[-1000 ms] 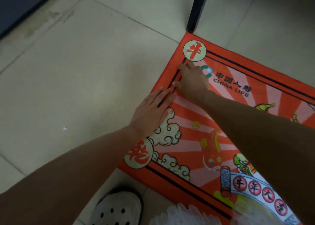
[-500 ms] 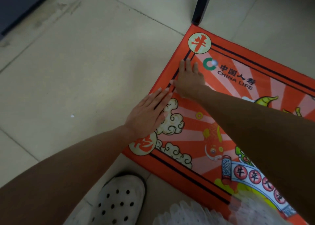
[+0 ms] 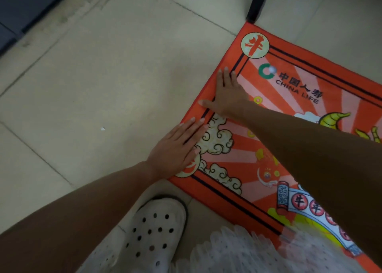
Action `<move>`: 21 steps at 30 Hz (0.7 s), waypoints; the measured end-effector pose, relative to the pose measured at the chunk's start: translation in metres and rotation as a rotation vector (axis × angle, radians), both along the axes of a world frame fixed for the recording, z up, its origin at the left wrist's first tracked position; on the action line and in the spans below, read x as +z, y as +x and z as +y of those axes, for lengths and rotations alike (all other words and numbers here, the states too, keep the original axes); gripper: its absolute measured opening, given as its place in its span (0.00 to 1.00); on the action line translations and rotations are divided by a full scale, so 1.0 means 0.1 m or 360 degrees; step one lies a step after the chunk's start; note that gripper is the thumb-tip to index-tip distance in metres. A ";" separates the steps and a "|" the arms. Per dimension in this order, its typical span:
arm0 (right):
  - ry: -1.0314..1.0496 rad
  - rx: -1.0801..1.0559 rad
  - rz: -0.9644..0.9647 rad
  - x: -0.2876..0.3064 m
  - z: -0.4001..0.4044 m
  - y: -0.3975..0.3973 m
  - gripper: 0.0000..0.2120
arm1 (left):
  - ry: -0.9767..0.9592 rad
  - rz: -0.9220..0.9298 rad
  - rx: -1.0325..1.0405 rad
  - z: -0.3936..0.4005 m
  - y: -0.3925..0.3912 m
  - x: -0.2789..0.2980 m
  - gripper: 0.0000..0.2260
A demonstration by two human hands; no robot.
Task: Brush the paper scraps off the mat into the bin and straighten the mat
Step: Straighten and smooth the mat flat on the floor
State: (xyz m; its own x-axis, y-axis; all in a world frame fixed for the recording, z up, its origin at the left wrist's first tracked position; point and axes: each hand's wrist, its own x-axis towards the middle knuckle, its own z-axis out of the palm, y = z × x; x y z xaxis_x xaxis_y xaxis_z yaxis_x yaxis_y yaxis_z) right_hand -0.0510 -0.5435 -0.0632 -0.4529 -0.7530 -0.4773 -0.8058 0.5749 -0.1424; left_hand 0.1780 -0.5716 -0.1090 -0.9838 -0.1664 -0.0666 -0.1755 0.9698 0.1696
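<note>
Across most of the frame, pale beige floor tiles (image 3: 103, 82) with dark grout lines, plus a dark strip along the upper left corner. Filling the right half, from upper middle down to the lower right: bright orange mat (image 3: 306, 82), lying flat, black double border lines, round emblem in its top corner, "CHINA LIFE" logo just below that, clouds and cartoon figures further in. Touching the mat's top corner at the upper edge of the frame, a black furniture leg (image 3: 257, 2). Bottom centre, a white clog with holes (image 3: 153, 233), just off the mat's lower corner, and next to it some frilly white fabric (image 3: 237, 252) overlapping the mat's bottom edge. Middle of the frame, left hand (image 3: 177, 148) flat on the mat's left border, fingers straight and together, gripping nothing. Just above it, right hand (image 3: 229, 95) also pressed flat on that same border, fingers stretched out, thumb spread toward the edge, nothing held. Left of centre on the bare tiles, well apart from the mat, one tiny white paper scrap (image 3: 102, 129).
</note>
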 end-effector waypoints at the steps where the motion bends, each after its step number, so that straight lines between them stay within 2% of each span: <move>1: 0.0013 -0.0012 -0.0025 -0.01 -0.01 0.01 0.53 | 0.0001 -0.0007 0.0004 0.00 0.00 0.01 0.26; 4: 0.0002 -0.0022 -0.0021 -0.01 -0.01 0.04 0.56 | 0.0000 -0.0015 -0.0006 0.01 -0.01 0.02 0.26; 21: 0.0061 -0.0025 0.0012 0.04 -0.03 0.06 0.56 | 0.0003 -0.0115 -0.0082 0.08 0.25 0.06 0.27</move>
